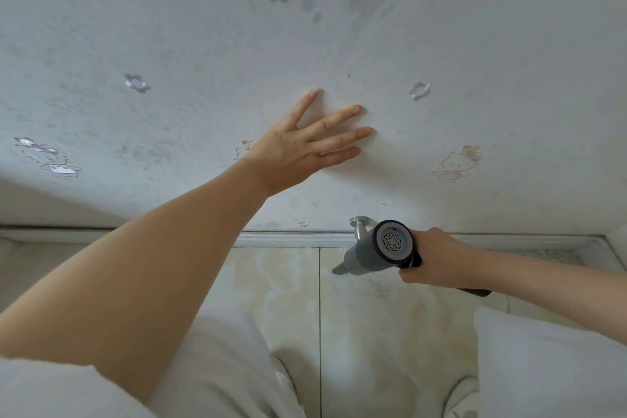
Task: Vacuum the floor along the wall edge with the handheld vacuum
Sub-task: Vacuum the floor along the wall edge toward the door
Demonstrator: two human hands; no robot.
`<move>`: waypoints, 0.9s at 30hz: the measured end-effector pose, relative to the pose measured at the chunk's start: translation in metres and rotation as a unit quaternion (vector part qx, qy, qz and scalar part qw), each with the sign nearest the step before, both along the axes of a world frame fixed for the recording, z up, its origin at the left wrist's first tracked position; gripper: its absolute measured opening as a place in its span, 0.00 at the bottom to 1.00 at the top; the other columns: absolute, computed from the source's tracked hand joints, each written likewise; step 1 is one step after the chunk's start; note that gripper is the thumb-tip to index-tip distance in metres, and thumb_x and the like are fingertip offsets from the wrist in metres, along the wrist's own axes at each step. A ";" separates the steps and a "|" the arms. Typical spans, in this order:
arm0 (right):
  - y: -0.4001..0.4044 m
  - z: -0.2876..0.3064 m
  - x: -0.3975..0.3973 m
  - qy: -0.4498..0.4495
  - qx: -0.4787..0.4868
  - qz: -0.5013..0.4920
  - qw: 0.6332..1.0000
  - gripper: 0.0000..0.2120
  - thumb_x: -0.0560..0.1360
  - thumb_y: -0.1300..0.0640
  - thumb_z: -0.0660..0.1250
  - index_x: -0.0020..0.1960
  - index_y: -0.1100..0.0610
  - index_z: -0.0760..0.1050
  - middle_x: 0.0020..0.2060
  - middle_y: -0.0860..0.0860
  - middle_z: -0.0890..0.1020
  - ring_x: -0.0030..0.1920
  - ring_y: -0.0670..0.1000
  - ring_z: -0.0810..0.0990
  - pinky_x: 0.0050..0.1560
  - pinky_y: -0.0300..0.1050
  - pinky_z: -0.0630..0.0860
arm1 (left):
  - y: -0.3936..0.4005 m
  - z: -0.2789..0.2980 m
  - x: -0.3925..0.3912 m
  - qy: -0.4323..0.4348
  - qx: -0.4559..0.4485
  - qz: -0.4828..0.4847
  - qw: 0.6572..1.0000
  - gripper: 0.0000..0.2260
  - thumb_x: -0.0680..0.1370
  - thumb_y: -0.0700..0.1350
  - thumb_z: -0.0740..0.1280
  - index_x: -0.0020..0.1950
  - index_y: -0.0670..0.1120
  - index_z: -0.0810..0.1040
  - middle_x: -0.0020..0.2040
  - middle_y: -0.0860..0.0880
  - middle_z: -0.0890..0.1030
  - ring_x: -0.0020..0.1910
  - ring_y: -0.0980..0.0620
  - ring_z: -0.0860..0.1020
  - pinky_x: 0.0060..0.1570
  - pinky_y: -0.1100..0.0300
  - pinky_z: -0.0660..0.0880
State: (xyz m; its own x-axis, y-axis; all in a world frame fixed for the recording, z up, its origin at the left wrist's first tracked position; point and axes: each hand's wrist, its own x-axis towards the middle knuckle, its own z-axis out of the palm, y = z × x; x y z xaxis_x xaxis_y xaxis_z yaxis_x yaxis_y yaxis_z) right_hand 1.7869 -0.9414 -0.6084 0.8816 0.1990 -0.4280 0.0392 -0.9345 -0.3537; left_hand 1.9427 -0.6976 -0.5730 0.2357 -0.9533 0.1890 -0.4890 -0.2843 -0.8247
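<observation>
Bracing flat-fingered left hand [305, 142] on wall [475, 44], right hand [437, 256] grips vacuum [376, 249], nozzle low near baseboard [288, 239]; best keep the tip tight along that edge, moving slowly.

Grey handheld vacuum [376, 249] angled nozzle-down beside the baseboard [288, 238].

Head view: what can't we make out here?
- Handheld vacuum grip: covered by the right hand, so any switch is unseen.
- Nozzle tip: too small to tell whether it touches the floor.
- Cartoon sticker on the wall: half hidden behind the left hand.
- Dust on the floor: not resolvable; the person's legs cover the lower frame.
</observation>
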 end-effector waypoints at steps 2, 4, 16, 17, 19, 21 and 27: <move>-0.002 0.001 -0.002 -0.005 0.001 -0.003 1.000 0.17 0.69 0.57 0.67 0.35 0.44 0.59 0.28 0.44 0.71 0.28 0.45 0.67 0.29 0.34 0.63 | -0.001 -0.001 -0.001 0.004 0.005 0.006 1.000 0.30 0.80 0.37 0.47 0.81 0.55 0.50 0.82 0.51 0.45 0.80 0.42 0.49 0.71 0.31 0.49; -0.002 -0.001 -0.003 -0.012 0.011 -0.007 1.000 0.18 0.70 0.58 0.67 0.35 0.43 0.59 0.27 0.44 0.71 0.28 0.45 0.67 0.29 0.34 0.63 | -0.001 -0.001 -0.001 0.011 0.002 0.009 1.000 0.30 0.80 0.38 0.48 0.81 0.55 0.50 0.82 0.51 0.44 0.80 0.42 0.48 0.71 0.31 0.49; 0.000 -0.005 0.002 -0.008 0.021 0.003 1.000 0.17 0.67 0.59 0.67 0.34 0.45 0.60 0.27 0.45 0.70 0.26 0.44 0.66 0.27 0.33 0.63 | -0.003 -0.005 0.001 -0.002 -0.024 -0.009 1.000 0.30 0.81 0.41 0.57 0.81 0.56 0.51 0.82 0.51 0.46 0.80 0.43 0.50 0.71 0.31 0.48; -0.001 -0.005 0.001 -0.007 0.017 0.004 1.000 0.16 0.67 0.59 0.67 0.34 0.45 0.61 0.27 0.45 0.70 0.26 0.44 0.66 0.27 0.33 0.63 | -0.002 -0.006 0.001 -0.004 -0.024 -0.008 1.000 0.31 0.81 0.41 0.58 0.81 0.56 0.51 0.82 0.51 0.46 0.80 0.43 0.50 0.71 0.31 0.48; -0.001 -0.006 0.001 -0.009 0.016 0.000 1.000 0.16 0.67 0.59 0.67 0.35 0.44 0.61 0.27 0.45 0.72 0.27 0.45 0.67 0.29 0.34 0.63 | -0.002 -0.007 0.002 -0.007 -0.026 -0.007 1.000 0.31 0.81 0.42 0.59 0.81 0.56 0.50 0.81 0.51 0.45 0.80 0.43 0.50 0.71 0.31 0.47; 0.001 -0.008 0.002 -0.018 0.019 -0.001 1.000 0.18 0.68 0.59 0.66 0.35 0.41 0.60 0.29 0.46 0.73 0.28 0.45 0.68 0.30 0.34 0.64 | -0.002 -0.006 0.002 -0.010 -0.028 -0.008 1.000 0.31 0.81 0.42 0.59 0.81 0.56 0.50 0.81 0.52 0.46 0.80 0.43 0.50 0.71 0.31 0.48; 0.008 -0.012 0.009 -0.031 0.049 0.008 0.998 0.25 0.68 0.59 0.66 0.38 0.31 0.58 0.31 0.48 0.75 0.29 0.46 0.70 0.31 0.35 0.66 | -0.001 -0.006 0.001 0.000 -0.029 -0.008 1.000 0.30 0.81 0.41 0.57 0.81 0.56 0.51 0.81 0.52 0.47 0.80 0.43 0.51 0.71 0.31 0.49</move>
